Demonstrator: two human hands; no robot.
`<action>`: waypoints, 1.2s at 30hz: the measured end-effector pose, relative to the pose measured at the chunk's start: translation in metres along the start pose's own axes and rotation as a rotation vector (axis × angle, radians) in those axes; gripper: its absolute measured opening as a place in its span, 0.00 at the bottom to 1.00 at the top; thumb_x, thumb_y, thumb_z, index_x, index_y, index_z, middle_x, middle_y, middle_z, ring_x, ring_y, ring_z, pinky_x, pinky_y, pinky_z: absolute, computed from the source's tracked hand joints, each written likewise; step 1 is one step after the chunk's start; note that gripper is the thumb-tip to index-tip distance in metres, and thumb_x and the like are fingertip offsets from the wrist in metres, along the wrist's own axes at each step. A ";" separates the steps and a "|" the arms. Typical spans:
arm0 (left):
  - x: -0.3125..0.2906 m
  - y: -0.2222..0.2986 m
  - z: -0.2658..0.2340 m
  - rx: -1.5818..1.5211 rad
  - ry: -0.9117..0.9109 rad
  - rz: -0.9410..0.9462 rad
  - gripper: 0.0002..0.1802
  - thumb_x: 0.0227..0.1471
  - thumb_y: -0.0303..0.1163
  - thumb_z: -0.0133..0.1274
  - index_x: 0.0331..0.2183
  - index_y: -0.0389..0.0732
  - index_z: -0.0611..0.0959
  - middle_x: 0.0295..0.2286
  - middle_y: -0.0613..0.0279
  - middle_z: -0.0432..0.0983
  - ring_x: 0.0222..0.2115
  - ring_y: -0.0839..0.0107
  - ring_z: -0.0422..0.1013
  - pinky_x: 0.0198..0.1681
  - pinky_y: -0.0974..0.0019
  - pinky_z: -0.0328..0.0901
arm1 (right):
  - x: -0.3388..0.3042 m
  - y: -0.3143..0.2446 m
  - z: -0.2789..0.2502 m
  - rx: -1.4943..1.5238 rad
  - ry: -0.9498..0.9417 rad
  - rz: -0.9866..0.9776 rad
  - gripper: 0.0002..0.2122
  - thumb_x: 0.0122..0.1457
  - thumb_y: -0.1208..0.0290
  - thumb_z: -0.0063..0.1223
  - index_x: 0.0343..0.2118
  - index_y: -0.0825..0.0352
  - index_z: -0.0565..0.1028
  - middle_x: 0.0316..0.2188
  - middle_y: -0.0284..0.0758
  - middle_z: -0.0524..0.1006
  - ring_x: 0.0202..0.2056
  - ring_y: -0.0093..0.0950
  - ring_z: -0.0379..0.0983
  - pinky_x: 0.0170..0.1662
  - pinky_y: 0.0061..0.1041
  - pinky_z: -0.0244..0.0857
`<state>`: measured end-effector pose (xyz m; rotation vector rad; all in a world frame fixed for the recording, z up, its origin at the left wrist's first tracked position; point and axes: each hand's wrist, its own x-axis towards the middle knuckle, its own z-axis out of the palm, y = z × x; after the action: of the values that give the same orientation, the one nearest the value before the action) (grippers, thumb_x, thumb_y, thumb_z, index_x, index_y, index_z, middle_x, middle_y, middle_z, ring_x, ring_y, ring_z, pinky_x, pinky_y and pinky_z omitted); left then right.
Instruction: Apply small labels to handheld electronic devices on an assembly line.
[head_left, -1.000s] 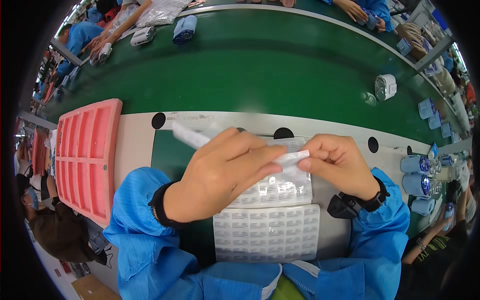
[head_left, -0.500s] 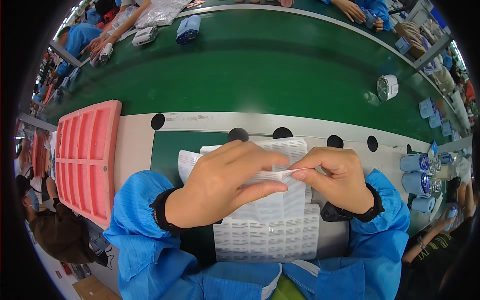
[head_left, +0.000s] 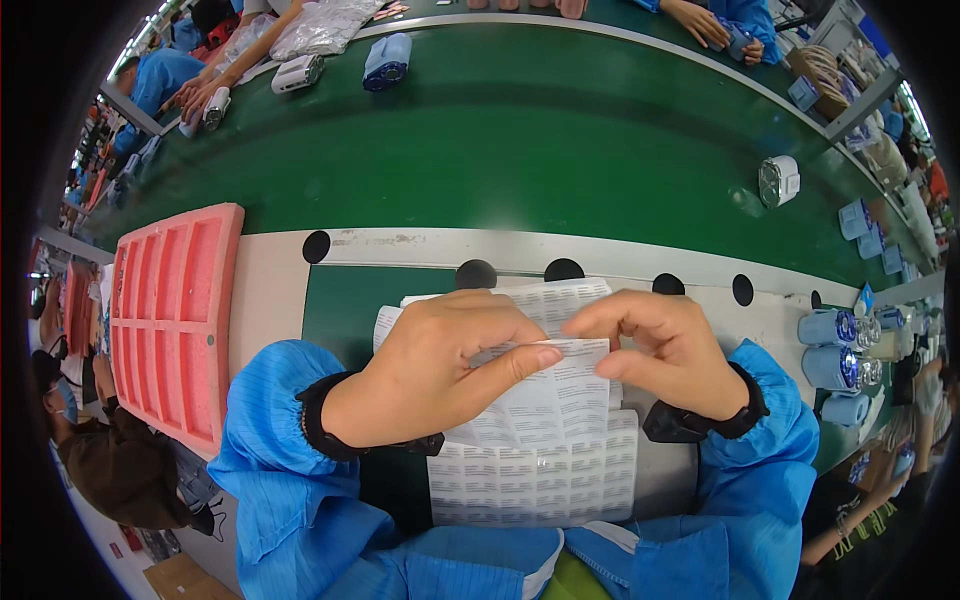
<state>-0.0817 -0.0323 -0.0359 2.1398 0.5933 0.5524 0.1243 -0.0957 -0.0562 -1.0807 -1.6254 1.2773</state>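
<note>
My left hand [head_left: 440, 360] is closed, with thumb and forefinger pinching the top edge of a white printed sheet [head_left: 545, 400] that hangs toward me. Beside that edge, my right hand [head_left: 665, 350] has thumb and forefinger apart, close to the sheet's right corner and not gripping it. A sheet of small printed labels [head_left: 535, 480] lies below, nearest my body. More printed paper [head_left: 565, 297] shows behind my fingers, partly covered by the hands.
A pink foam tray [head_left: 170, 320] with compartments stands at left. Blue-and-clear devices [head_left: 830, 365] cluster at right. A white device [head_left: 778, 181] and a blue one [head_left: 387, 62] sit on the green belt [head_left: 560, 130]. Co-workers' hands [head_left: 700, 22] are across it.
My right hand has let go of the sheet's edge and its fingers have parted. The sheet now hangs flatter from my left hand. Devices on the belt have shifted slightly.
</note>
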 end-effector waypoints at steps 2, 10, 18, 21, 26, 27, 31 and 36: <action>0.000 -0.001 0.000 -0.002 0.001 0.001 0.05 0.43 0.26 0.56 0.24 0.35 0.78 0.19 0.60 0.73 0.20 0.70 0.67 0.22 0.71 0.59 | -0.001 0.001 0.004 0.098 0.059 0.043 0.05 0.53 0.75 0.50 0.29 0.73 0.72 0.24 0.31 0.73 0.24 0.16 0.67 0.27 0.15 0.60; 0.006 -0.011 0.012 0.086 0.262 0.072 0.06 0.42 0.27 0.56 0.25 0.35 0.79 0.20 0.59 0.73 0.22 0.69 0.69 0.24 0.72 0.61 | -0.001 0.003 -0.005 0.105 0.067 0.262 0.05 0.53 0.78 0.50 0.31 0.73 0.72 0.29 0.32 0.73 0.31 0.16 0.67 0.33 0.15 0.62; 0.005 -0.014 0.007 0.006 0.086 -0.150 0.07 0.42 0.28 0.57 0.26 0.35 0.79 0.22 0.58 0.74 0.23 0.72 0.69 0.25 0.73 0.61 | 0.006 0.009 -0.005 0.193 0.172 0.184 0.03 0.52 0.79 0.50 0.30 0.72 0.72 0.32 0.32 0.72 0.34 0.17 0.67 0.37 0.17 0.61; 0.006 -0.015 0.007 0.024 0.064 -0.123 0.07 0.44 0.28 0.55 0.26 0.34 0.79 0.22 0.58 0.74 0.23 0.73 0.69 0.25 0.74 0.61 | 0.004 0.015 -0.010 0.139 0.181 0.104 0.04 0.51 0.80 0.50 0.31 0.71 0.72 0.35 0.33 0.71 0.37 0.20 0.66 0.40 0.19 0.60; 0.006 -0.021 0.007 -0.058 0.077 -0.165 0.08 0.46 0.29 0.53 0.27 0.33 0.79 0.21 0.59 0.73 0.23 0.75 0.68 0.25 0.74 0.61 | 0.004 0.007 -0.012 -0.283 0.168 -0.136 0.10 0.48 0.80 0.53 0.35 0.68 0.72 0.41 0.36 0.67 0.43 0.25 0.64 0.44 0.24 0.58; 0.007 -0.021 0.006 -0.106 0.063 -0.217 0.08 0.47 0.29 0.53 0.27 0.33 0.78 0.21 0.59 0.73 0.23 0.75 0.67 0.26 0.74 0.60 | 0.003 0.005 -0.013 -0.423 0.174 -0.209 0.11 0.47 0.80 0.54 0.36 0.68 0.71 0.43 0.36 0.66 0.44 0.26 0.63 0.44 0.25 0.58; 0.008 -0.023 0.007 -0.171 0.026 -0.277 0.08 0.48 0.30 0.52 0.28 0.33 0.78 0.22 0.59 0.73 0.22 0.75 0.66 0.26 0.73 0.60 | 0.007 0.014 -0.016 -0.111 0.189 -0.347 0.21 0.44 0.80 0.57 0.43 0.66 0.67 0.47 0.37 0.63 0.48 0.26 0.61 0.46 0.27 0.57; 0.010 -0.016 0.009 -0.065 -0.027 -0.179 0.08 0.46 0.29 0.53 0.28 0.34 0.79 0.24 0.60 0.73 0.23 0.75 0.66 0.26 0.73 0.60 | 0.006 0.013 0.008 -0.076 0.170 -0.234 0.28 0.44 0.83 0.56 0.50 0.66 0.59 0.42 0.38 0.67 0.45 0.25 0.64 0.45 0.25 0.59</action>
<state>-0.0722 -0.0232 -0.0525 2.0060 0.7331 0.4376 0.1170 -0.0906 -0.0699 -0.9831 -1.6270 0.9532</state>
